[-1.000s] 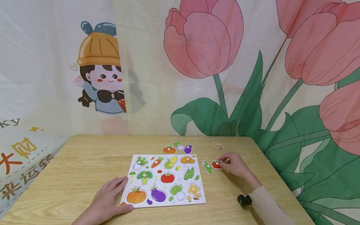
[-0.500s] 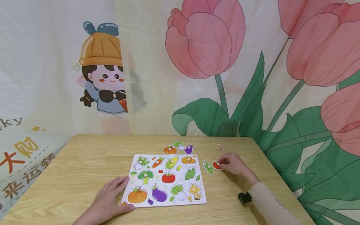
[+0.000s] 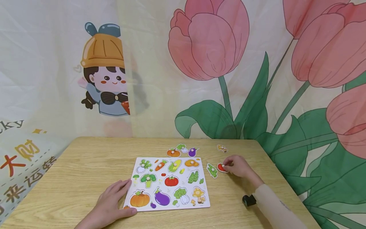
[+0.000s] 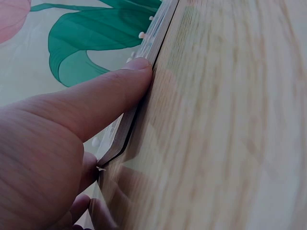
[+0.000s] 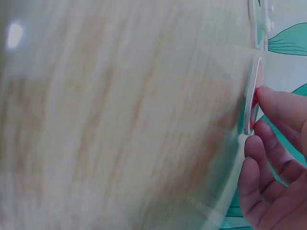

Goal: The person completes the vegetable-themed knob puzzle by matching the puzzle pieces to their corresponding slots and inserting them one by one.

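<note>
A white vegetable puzzle board (image 3: 155, 184) lies on the wooden table. My left hand (image 3: 110, 200) rests at its near left corner, thumb against the front edge and the other fingers along the left side. In the left wrist view the straight thumb (image 4: 110, 93) touches the board's edge (image 4: 125, 125). To the right of the board, my right hand (image 3: 238, 166) pinches a red tomato puzzle piece (image 3: 220, 167) by its knob. Seen edge-on in the right wrist view, the tomato piece (image 5: 250, 103) sits at the thumb and index fingertips. Beside it lies a green leafy-looking piece (image 3: 212, 170).
Behind the board lie pumpkin (image 3: 173, 153), bok choy (image 3: 182, 148) and eggplant (image 3: 193, 152) pieces. A mushroom piece (image 3: 222, 148) is farther right. Several pieces sit in the board, such as the broccoli (image 3: 148, 179). A printed curtain (image 3: 151, 79) hangs behind the table (image 3: 71, 171).
The tomato piece turns and shifts slightly in my right fingers, staying beside the green piece. My left hand keeps its place at the board's corner.
</note>
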Available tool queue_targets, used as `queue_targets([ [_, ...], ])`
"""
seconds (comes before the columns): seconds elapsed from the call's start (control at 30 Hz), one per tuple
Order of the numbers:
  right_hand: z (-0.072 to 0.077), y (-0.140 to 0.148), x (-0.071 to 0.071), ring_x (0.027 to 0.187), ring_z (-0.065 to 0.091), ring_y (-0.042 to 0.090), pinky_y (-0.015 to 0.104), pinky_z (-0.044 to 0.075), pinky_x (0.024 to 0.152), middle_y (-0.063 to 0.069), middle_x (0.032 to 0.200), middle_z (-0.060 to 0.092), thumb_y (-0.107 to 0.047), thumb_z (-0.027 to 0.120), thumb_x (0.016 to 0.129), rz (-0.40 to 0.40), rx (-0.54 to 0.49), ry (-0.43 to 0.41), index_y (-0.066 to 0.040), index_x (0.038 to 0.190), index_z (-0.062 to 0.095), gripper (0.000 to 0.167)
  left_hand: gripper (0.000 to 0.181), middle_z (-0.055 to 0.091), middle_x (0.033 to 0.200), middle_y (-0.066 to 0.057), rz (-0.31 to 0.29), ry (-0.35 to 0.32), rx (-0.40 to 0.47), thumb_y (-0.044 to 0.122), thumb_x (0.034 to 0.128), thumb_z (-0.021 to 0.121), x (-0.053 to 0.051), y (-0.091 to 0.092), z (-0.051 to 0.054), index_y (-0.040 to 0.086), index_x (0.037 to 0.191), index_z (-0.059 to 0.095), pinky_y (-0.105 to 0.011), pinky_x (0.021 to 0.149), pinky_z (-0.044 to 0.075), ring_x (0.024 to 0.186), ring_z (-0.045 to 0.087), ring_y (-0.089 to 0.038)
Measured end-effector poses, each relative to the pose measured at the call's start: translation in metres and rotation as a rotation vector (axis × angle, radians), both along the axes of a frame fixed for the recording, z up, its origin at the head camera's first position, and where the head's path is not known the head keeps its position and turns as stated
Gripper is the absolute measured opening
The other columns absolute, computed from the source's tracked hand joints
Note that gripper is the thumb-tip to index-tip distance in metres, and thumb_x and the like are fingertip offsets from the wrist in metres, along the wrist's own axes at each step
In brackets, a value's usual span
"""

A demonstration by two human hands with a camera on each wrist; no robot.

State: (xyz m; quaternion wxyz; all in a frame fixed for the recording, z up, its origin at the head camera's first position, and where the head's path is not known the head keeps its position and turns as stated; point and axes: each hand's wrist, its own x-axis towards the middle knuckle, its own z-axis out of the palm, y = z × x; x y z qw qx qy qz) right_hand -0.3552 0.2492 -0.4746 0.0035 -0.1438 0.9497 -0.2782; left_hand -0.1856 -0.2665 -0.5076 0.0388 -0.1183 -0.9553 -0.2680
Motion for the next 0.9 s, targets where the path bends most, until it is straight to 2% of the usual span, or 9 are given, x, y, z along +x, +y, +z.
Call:
queue_targets([
  [0.13, 0.006, -0.004, 0.005, 0.071, 0.058, 0.013, 0.028, 0.051, 0.061, -0.002, 0.086, 0.067, -0.01, 0.08, 0.094, -0.016, 0.007, 0.008, -0.011, 0.096, 0.077, 0.003, 0.11, 0.044, 0.164, -0.015, 0.001, -0.002, 0.001, 0.067, 0.0771, 0.085, 0.0, 0.0, 0.0, 0.003, 0.159, 0.048, -0.081, 0.106, 0.031, 0.15, 0.03, -0.048],
  [0.37, 0.016, -0.016, 0.014, 0.077, 0.057, 0.013, 0.03, 0.05, 0.071, -0.004, 0.085, 0.067, -0.011, 0.082, 0.094, 0.002, 0.037, 0.062, -0.014, 0.092, 0.078, 0.006, 0.109, 0.045, 0.163, -0.014, 0.002, 0.016, -0.015, 0.066, 0.0768, 0.086, 0.001, 0.0, -0.001, 0.004, 0.158, 0.049, -0.08, 0.105, 0.034, 0.149, 0.032, -0.047],
  [0.63, 0.026, -0.036, 0.028, 0.075, 0.057, 0.012, 0.028, 0.05, 0.064, -0.006, 0.084, 0.067, -0.011, 0.083, 0.093, 0.007, 0.014, 0.054, -0.016, 0.09, 0.078, 0.007, 0.109, 0.045, 0.163, -0.014, 0.002, 0.012, -0.001, 0.065, 0.0769, 0.086, 0.001, 0.0, 0.0, 0.004, 0.159, 0.049, -0.08, 0.106, 0.032, 0.15, 0.031, -0.047],
  [0.9, 0.032, -0.057, 0.041, 0.08, 0.056, 0.011, 0.027, 0.049, 0.069, -0.008, 0.085, 0.066, -0.013, 0.083, 0.093, 0.064, 0.025, 0.063, -0.019, 0.091, 0.078, 0.008, 0.109, 0.044, 0.164, -0.014, 0.003, 0.004, 0.023, 0.067, 0.0765, 0.085, 0.0, -0.001, -0.002, 0.004, 0.159, 0.049, -0.08, 0.106, 0.03, 0.151, 0.029, -0.047],
])
